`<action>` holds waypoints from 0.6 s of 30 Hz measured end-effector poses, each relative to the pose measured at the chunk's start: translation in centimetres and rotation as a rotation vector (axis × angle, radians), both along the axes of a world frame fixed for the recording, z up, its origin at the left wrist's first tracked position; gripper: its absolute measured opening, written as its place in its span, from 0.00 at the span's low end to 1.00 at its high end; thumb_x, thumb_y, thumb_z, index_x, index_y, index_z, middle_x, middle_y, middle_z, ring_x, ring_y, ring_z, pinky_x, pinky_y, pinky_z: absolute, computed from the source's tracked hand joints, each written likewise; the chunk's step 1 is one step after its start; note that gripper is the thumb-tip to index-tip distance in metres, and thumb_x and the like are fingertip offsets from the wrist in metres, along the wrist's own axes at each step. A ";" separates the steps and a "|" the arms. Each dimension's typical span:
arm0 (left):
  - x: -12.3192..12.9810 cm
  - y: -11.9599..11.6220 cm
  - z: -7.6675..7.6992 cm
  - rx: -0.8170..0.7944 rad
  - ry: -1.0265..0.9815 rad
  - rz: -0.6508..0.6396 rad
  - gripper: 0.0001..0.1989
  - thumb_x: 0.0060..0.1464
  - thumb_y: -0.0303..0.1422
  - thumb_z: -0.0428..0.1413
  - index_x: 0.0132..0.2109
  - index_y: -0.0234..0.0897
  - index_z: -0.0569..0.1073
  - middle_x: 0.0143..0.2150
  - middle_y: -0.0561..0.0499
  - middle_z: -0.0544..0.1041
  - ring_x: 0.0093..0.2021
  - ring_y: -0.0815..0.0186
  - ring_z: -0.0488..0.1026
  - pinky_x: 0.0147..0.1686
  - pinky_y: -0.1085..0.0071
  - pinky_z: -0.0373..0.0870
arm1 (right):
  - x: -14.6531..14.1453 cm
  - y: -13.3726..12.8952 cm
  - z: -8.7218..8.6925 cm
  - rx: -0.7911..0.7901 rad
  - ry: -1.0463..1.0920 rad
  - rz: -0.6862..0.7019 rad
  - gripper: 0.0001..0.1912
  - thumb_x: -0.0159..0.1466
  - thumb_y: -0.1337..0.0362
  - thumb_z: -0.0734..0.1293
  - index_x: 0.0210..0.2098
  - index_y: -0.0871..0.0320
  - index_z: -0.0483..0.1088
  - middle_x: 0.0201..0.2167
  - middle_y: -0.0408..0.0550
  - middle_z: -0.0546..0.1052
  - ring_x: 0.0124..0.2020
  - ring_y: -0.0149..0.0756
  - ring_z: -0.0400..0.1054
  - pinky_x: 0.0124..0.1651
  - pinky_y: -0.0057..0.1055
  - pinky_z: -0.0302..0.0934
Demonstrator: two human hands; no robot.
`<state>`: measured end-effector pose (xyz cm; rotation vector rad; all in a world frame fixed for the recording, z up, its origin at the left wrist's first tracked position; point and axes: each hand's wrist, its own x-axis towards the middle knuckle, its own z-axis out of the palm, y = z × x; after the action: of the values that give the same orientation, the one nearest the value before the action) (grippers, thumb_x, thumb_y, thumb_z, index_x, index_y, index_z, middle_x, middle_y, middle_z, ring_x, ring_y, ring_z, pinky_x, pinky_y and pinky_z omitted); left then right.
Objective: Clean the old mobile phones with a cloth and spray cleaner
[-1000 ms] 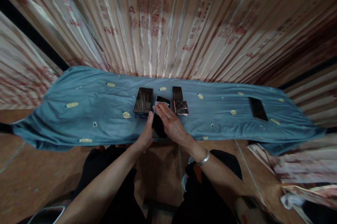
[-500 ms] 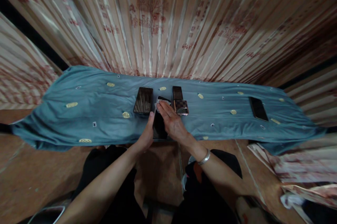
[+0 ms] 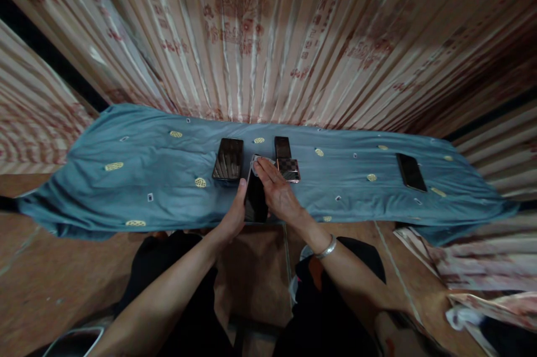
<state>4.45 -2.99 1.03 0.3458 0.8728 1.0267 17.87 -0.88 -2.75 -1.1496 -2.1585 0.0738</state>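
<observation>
My left hand point(image 3: 235, 212) grips a black smartphone point(image 3: 255, 200) along its left edge, the thumb lying on the side. Over the phone's upper end, my right hand point(image 3: 277, 189) presses a small pale cloth point(image 3: 254, 164) with its fingers held together. Much of the cloth is hidden under those fingers. Left of the held phone lies a wider dark device point(image 3: 229, 159) with a glossy screen. Just beyond my right hand rest a small dark block point(image 3: 282, 147) and a shiny checkered case point(image 3: 289, 169), which touch each other.
A blue-green patterned cloth point(image 3: 159, 178) covers the long table. Another black phone point(image 3: 411, 172) lies toward its right end. Pleated curtains point(image 3: 268, 38) hang right behind the table. My knees are below the front edge, above a brown tiled floor point(image 3: 251, 273).
My right hand has shifted slightly to the right and up at the phone's top end, with the pale cloth under its fingers. My left hand keeps its hold on the phone.
</observation>
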 end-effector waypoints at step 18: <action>-1.5 0.6 0.0 -0.044 -0.059 -0.063 0.31 0.71 0.48 0.38 0.66 0.39 0.72 0.52 0.44 0.84 0.56 0.54 0.79 0.58 0.58 0.74 | -0.1 0.1 -0.6 0.003 0.001 0.008 0.39 0.66 0.80 0.54 0.75 0.60 0.48 0.72 0.59 0.61 0.76 0.42 0.48 0.75 0.51 0.53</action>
<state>2.98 -2.41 1.06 0.3025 0.8255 0.9534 17.74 -0.82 -3.40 -1.1387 -2.1623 0.0742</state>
